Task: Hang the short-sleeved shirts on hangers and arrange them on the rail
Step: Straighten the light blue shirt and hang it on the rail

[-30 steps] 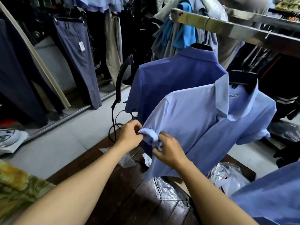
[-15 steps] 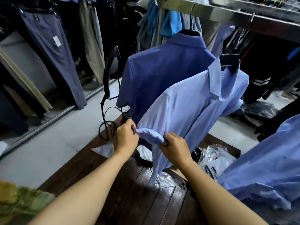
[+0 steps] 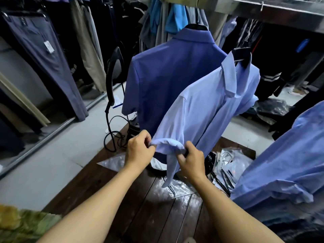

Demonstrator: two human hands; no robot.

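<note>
Head view: the rolled sleeve [image 3: 169,146] of the light blue shirt [image 3: 210,109] on a black hanger [image 3: 242,55] is pinched at its ends by the left hand [image 3: 139,151] and the right hand [image 3: 190,160].

Both forearms are stretched forward; a sleeve [image 3: 169,145] is pinched by the left hand [image 3: 139,149] and right hand [image 3: 190,159], held close together.

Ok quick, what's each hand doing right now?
Left hand: pinching the sleeve of the light blue shirt.
Right hand: pinching the same sleeve, other end.
</note>
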